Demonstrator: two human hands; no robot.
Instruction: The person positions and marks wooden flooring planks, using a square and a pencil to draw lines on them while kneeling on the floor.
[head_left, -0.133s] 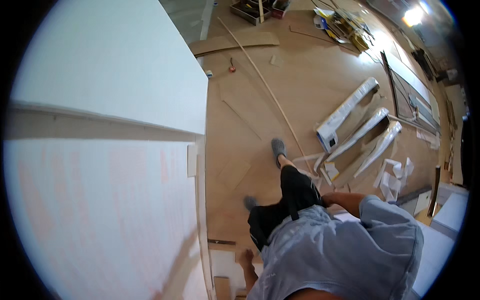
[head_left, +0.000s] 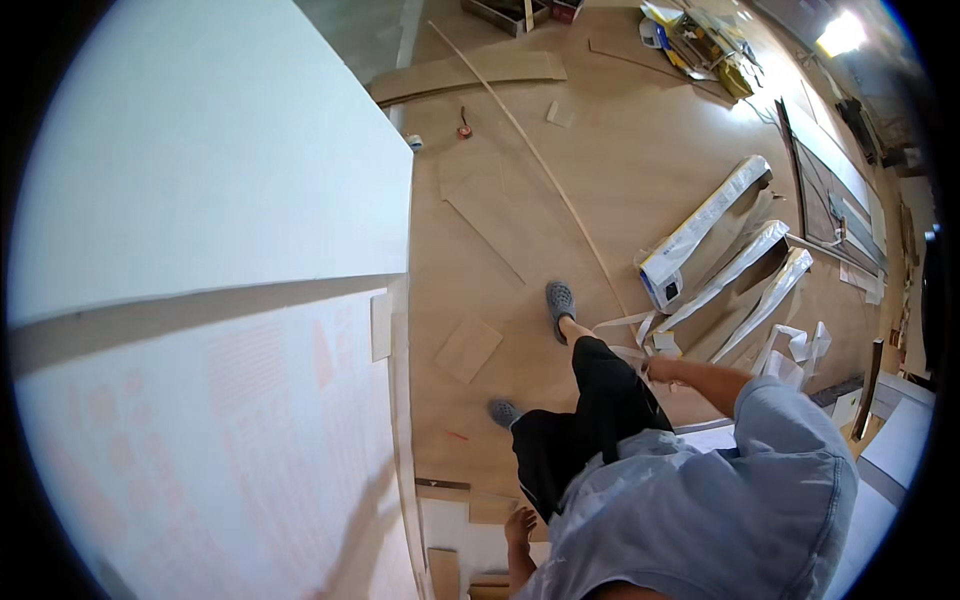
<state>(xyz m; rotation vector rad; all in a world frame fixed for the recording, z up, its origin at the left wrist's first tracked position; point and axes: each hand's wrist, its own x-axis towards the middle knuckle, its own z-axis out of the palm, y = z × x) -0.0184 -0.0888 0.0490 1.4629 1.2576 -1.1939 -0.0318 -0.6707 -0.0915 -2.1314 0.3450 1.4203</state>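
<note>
My left hand [head_left: 521,526] hangs low beside my black shorts [head_left: 605,390], its fingers loosely apart and nothing in it. Out to the right of the shorts is my right hand [head_left: 660,370], fingers loosely bent, with nothing visible in it; its fingertips are small and hard to make out. On the floor beyond the right hand lie long wrapped packs [head_left: 705,225] in white and clear plastic. Loose white strips [head_left: 790,350] lie near them. The left hand is nearest to some brown board pieces [head_left: 493,508] on the floor.
A large white panel [head_left: 210,150] and a white wall with pinkish patches [head_left: 220,430] fill the left side. A long thin wooden strip [head_left: 530,150] crosses the floor ahead, near a red tape measure [head_left: 464,130]. Yellow and blue packaging [head_left: 700,45] is heaped at the back right.
My right hand has swung forward and out from beside the shorts. The left hand has shifted slightly to the right and lower in the view. The view has tilted a little.
</note>
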